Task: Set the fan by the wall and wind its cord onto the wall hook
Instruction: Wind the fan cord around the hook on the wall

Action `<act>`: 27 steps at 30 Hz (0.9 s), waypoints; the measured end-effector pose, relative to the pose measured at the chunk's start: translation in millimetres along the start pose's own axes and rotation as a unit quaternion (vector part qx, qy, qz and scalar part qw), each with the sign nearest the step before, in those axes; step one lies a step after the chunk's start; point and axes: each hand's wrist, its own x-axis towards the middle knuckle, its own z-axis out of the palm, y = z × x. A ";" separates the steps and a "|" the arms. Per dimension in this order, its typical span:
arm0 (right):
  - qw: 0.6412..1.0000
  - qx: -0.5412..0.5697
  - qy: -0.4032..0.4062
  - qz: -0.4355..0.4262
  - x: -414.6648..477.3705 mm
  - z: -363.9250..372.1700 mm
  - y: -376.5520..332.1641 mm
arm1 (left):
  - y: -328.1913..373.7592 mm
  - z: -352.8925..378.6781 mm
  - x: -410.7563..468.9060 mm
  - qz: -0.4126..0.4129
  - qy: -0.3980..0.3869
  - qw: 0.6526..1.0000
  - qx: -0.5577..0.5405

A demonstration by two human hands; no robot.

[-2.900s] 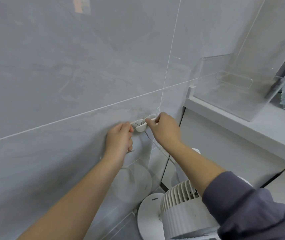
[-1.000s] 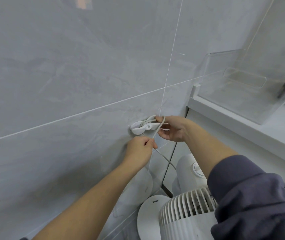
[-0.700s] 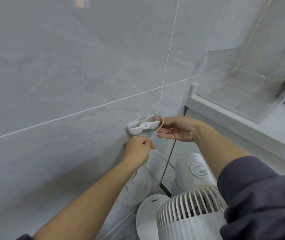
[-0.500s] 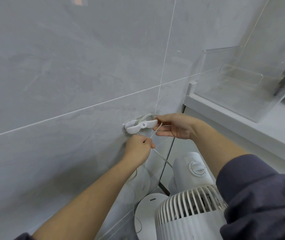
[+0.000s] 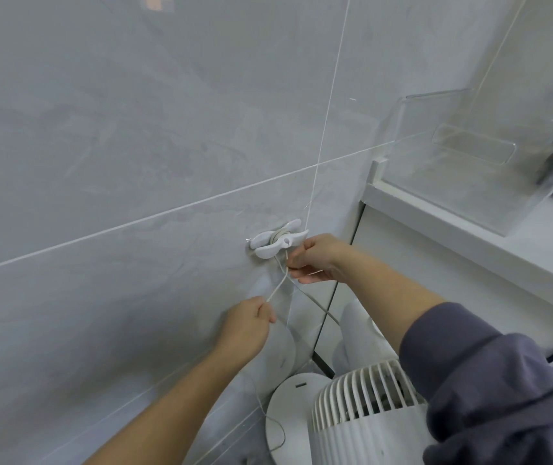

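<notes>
Now, left grip (image 5: 248, 325): my fingers curl tight round the cord (image 5: 275, 287), lower centre of frame.
Right grip (image 5: 315, 260): I pinch the cord just under the wall hook (image 5: 277, 241).
Cord: looped on the wall hook, slanting down to my left grip.
Fan (image 5: 362, 411): bottom right, beside the grey tiled wall (image 5: 134, 129).

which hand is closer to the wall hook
The right hand, the one with the grey sleeve, pinching the cord just under the wall hook. The left hand, bare-armed, grips the cord lower down the wall.
</notes>
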 end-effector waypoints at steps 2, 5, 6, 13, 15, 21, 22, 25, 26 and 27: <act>1.000 -0.031 -0.001 0.001 -3.2 2.0 -2.1 | -7.9 -2.9 -1.1 0.001 0.005 1.000 0.006; 0.998 -0.056 -0.008 0.011 -9.9 1.8 -6.5 | -16.8 -10.9 -3.5 0.000 0.025 1.000 0.010; 0.998 -0.060 -0.004 0.011 -11.4 1.0 -7.4 | -19.3 -13.9 -3.8 -0.004 0.033 0.999 0.008; 0.996 0.012 0.072 -0.060 -18.2 -1.9 -11.8 | -19.5 -31.6 -8.4 -0.027 0.071 0.995 -0.064; 0.997 0.053 0.050 -0.037 -23.4 1.8 -17.1 | -13.7 -37.1 -10.8 -0.046 0.073 0.990 -0.110; 0.989 0.144 0.044 0.010 -33.5 22.1 -28.5 | 1.9 -47.6 -19.3 -0.078 0.069 0.964 -0.245; 0.985 0.167 0.045 0.016 -34.3 26.0 -30.2 | 4.8 -49.8 -21.3 -0.076 0.072 0.960 -0.260; 0.975 0.215 0.054 0.018 -34.2 35.8 -34.3 | 14.6 -56.8 -26.0 -0.066 0.090 0.949 -0.293; 0.974 0.220 0.059 0.013 -33.3 37.1 -34.3 | 18.4 -58.6 -27.0 -0.062 0.097 0.945 -0.305; 0.973 0.222 0.060 0.007 -32.8 37.5 -34.2 | 22.1 -60.8 -27.4 -0.056 0.104 0.942 -0.314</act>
